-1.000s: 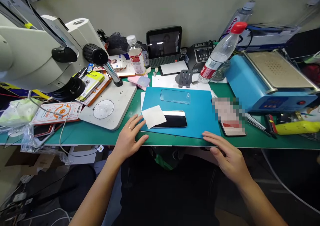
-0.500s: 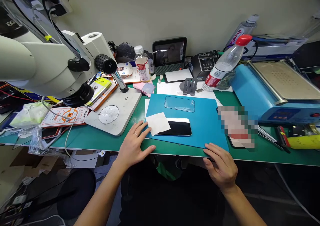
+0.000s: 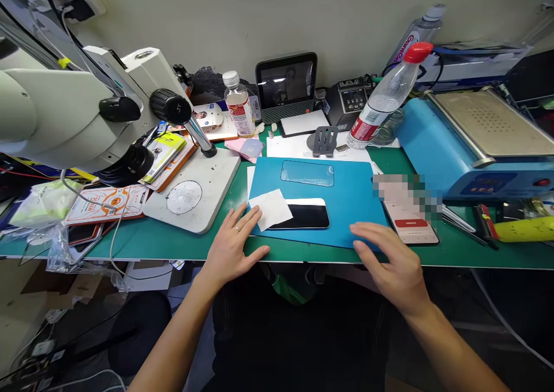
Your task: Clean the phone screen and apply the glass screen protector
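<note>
A blue mat (image 3: 350,193) lies on the green bench. On it rests a dark-screened phone (image 3: 309,214) with a white rim, its left end covered by a small white sheet (image 3: 272,208). Behind the phone is a clear screen-shaped sheet (image 3: 307,174). My left hand (image 3: 234,239) rests with fingers stretched out at the mat's left edge, fingertips at the white sheet's corner. Over the mat's lower right corner, my right hand (image 3: 392,259) has thumb and fingers apart and nothing between them. Beside it lies another phone (image 3: 413,224) with a lit screen, partly blurred out.
At left stands a microscope (image 3: 64,115) on a white base (image 3: 216,193). Behind the mat are a phone stand (image 3: 324,141), a small bottle (image 3: 240,106) and a tilted red-capped bottle (image 3: 385,100). A blue heating machine (image 3: 445,155), tweezers (image 3: 459,219) and a yellow-handled tool (image 3: 526,229) are at right.
My right hand has shifted slightly right and its thumb and fingers have spread apart. My left hand stays by the white sheet. The camera view has moved a little.
</note>
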The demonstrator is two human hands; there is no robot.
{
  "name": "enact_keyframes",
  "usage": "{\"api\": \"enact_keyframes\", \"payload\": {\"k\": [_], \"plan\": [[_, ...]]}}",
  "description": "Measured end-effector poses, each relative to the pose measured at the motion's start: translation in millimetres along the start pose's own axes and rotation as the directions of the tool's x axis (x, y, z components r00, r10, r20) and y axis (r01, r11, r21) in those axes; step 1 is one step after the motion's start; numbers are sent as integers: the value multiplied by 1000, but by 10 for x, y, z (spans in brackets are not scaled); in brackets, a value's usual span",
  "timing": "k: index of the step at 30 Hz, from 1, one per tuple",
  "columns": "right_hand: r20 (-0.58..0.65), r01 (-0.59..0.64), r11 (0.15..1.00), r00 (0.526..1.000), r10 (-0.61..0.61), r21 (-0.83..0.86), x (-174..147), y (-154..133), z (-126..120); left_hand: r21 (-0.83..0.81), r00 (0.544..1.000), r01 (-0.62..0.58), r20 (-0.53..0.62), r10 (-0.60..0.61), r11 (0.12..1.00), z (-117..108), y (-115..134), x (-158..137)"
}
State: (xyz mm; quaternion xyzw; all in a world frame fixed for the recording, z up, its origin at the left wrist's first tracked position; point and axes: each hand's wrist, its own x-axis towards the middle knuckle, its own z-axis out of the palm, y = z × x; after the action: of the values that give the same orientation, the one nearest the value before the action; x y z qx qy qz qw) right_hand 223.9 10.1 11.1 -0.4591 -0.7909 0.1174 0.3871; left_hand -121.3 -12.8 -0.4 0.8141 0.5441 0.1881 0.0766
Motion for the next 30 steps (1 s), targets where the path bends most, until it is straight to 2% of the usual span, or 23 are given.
{"api": "enact_keyframes", "payload": {"k": [2,6,9,12,15,18,25,27,30], "plan": [[16,19,1000,1000,-19,-15,316,43,6,-28,999,-49,-4,49,998,-11,11,79],[236,-10,997,971,28,-77,1111,277,228,-78,991,-130,-48,126,988,13,-1,225],[374,35,997,927,-7,-67,1644,454,449,-81,988,-136,-89,128,987,56,-16,239],[488,107,994,869,-77,-35,1921,535,582,-83,982,-132,-146,119,988,85,4,195],[549,162,987,827,-125,-19,1928,541,627,-92,975,-121,-200,101,988,71,39,199],[565,195,980,813,-144,-31,1816,548,647,-110,960,-82,-276,49,990,-21,38,358],[538,203,975,833,-126,-87,1716,571,729,-90,903,14,-427,-51,996,-351,-132,1306],[526,211,972,841,-128,-101,1714,553,740,-78,889,21,-455,-54,997,-337,-184,1494],[512,221,967,849,-127,-127,1708,512,728,-79,891,11,-452,-46,997,-211,-256,1568]]}}
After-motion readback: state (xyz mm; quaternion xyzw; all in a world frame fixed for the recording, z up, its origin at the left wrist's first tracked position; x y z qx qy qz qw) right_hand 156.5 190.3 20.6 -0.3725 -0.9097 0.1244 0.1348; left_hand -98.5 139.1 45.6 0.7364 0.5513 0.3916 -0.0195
